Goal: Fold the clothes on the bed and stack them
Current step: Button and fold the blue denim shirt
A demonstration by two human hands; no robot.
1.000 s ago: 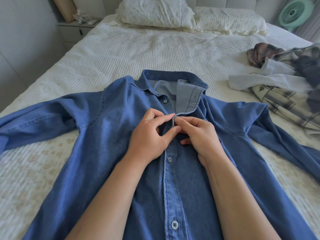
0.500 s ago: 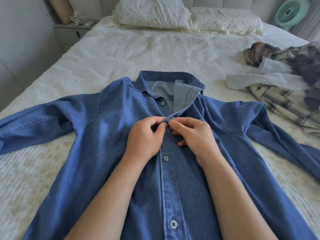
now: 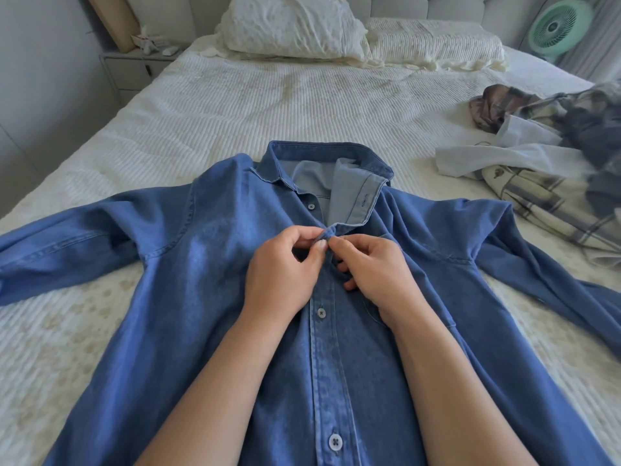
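At the centre of the frame the left hand (image 3: pixel 280 269) and the right hand (image 3: pixel 373 269) meet on the chest of a blue denim shirt (image 3: pixel 208 297). The left hand's thumb and forefinger pinch a small fold of the shirt's front placket (image 3: pixel 327 235) just below the open collar. The right hand's fingertips curl onto the same strip of cloth from the other side, gripping it, with the two hands almost touching. Both forearms run down to the lower edge of the frame over the shirt's front.

The shirt lies face up on the bed (image 3: pixel 235 109), collar (image 3: pixel 331 154) toward the top of the frame, its sleeves spread out to the left and right edges. Below the hands the placket is closed, with two pale buttons (image 3: pixel 322 312) showing; above them the neck is open and the paler inside of the cloth shows.

At the right of the frame, well apart from the shirt's body, lies a loose heap of clothes (image 3: pixel 544 153): plaid, white and dark pieces mixed together. Two pillows (image 3: pixel 295 26) sit at the top centre. A nightstand (image 3: pixel 134 68) stands in the upper left, and a green fan (image 3: pixel 559 26) in the upper right corner.
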